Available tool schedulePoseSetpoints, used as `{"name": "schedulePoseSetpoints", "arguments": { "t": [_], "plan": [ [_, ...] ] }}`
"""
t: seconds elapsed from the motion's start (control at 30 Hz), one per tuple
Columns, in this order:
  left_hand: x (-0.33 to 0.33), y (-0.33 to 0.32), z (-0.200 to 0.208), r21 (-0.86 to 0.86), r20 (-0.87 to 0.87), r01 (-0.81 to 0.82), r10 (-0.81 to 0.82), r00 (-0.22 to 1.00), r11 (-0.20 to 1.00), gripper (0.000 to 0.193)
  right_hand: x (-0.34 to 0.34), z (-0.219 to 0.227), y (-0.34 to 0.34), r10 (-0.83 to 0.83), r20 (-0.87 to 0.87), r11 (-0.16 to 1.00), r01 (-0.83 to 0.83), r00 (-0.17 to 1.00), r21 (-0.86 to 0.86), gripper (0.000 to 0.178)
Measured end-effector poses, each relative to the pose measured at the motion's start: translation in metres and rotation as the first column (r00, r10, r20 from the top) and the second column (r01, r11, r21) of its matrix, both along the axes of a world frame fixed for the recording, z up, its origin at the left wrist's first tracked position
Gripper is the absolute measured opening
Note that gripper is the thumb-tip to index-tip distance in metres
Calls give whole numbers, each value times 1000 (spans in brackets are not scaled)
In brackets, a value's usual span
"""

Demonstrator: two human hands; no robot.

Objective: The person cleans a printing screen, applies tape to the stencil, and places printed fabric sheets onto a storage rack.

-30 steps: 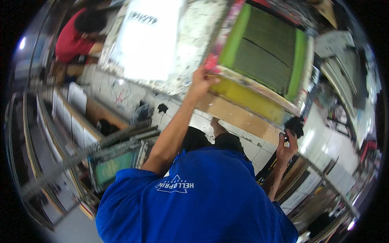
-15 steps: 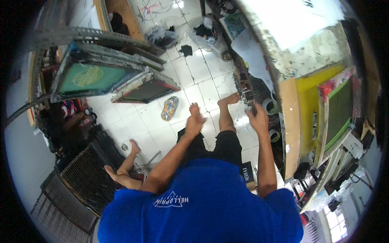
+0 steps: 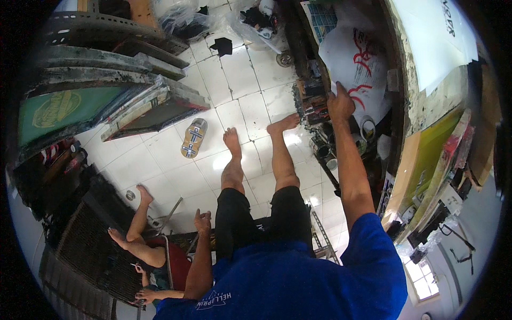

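Note:
My right hand (image 3: 341, 104) reaches out to the right, fingers closed at the left edge of a white sheet (image 3: 368, 72) with red marks. The sheet hangs under the worktable's edge; I cannot tell if it is paper or plastic. Below the hand, cups and cans (image 3: 321, 146) crowd a low shelf, beside a row of small dark-handled tools (image 3: 314, 109). My left hand (image 3: 202, 221) hangs beside my left thigh, holding nothing, its fingers loosely bent and apart.
Framed printing screens (image 3: 58, 114) lean at the left. A sandal (image 3: 193, 137) lies on the tiled floor (image 3: 213, 80). Another person's bare legs (image 3: 140, 213) show at lower left, by a red chair (image 3: 178, 261). Plastic bags (image 3: 184, 21) sit at the far end.
My right hand has moved forward from beside the shelf to the white sheet, whose red marks now show. My left hand has dropped back beside my thigh. The whole view has shifted.

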State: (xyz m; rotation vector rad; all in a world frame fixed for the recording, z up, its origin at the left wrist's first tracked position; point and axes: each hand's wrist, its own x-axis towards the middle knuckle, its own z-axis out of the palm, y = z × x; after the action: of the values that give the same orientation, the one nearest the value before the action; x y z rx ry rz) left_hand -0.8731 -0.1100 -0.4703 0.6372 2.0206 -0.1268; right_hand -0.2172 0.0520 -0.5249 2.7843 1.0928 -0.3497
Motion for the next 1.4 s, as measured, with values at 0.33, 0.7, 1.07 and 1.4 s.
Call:
{"name": "schedulePoseSetpoints", "arguments": {
  "t": [0.33,0.7,1.07,1.4],
  "plan": [
    [187,143,-46,146,586,-87,-16,810,985,73,-21,96,36,222,162,807,-275,961,523,47],
    [353,263,33,-104,958,-93,125,258,990,108,-118,336,31,428,-849,849,185,310,495,77],
    [390,269,246,-173,966,129,193,-171,976,126,-35,362,-10,256,-687,710,350,680,611,76],
    [477,260,320,37,929,469,142,-341,883,105,17,433,-88,289,-820,400,716,494,572,64]
  ]
}}
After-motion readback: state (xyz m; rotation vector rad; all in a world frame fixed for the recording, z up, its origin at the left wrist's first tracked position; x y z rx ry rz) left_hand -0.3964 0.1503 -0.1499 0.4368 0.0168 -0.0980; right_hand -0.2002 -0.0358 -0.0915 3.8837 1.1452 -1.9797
